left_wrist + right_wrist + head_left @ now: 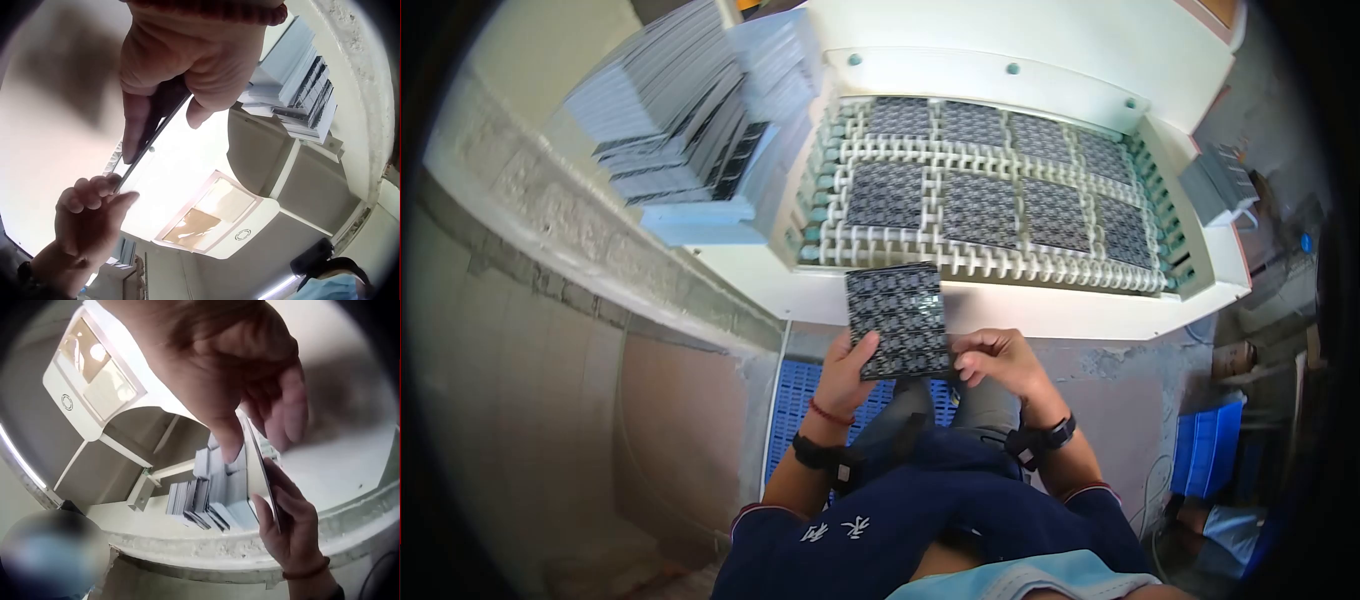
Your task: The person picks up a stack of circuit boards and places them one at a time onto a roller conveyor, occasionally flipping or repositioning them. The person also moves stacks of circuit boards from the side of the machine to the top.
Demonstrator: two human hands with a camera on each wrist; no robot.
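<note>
A dark circuit board panel (pixel 897 318) with a repeated pale pattern is held up in front of the body. My left hand (pixel 847 372) grips its lower left side, thumb over the patterned face and fingers behind it. At the lower right corner, my right hand (pixel 1002 362) pinches the edge between thumb and curled fingers. Seen from the left wrist, the panel (pixel 153 139) is almost edge-on, with the right hand (pixel 90 215) at its far end. The right wrist view shows the left hand (pixel 292 528) round the opposite edge.
Beyond the panel lies a white machine's roller conveyor (pixel 990 262), carrying two rows of similar boards (pixel 980 207). Tall stacks of boards (pixel 670 100) stand at the left on a light blue base (pixel 705 225). Another stack (pixel 1215 185) is at the right, and a blue bin (pixel 1208 448) sits below.
</note>
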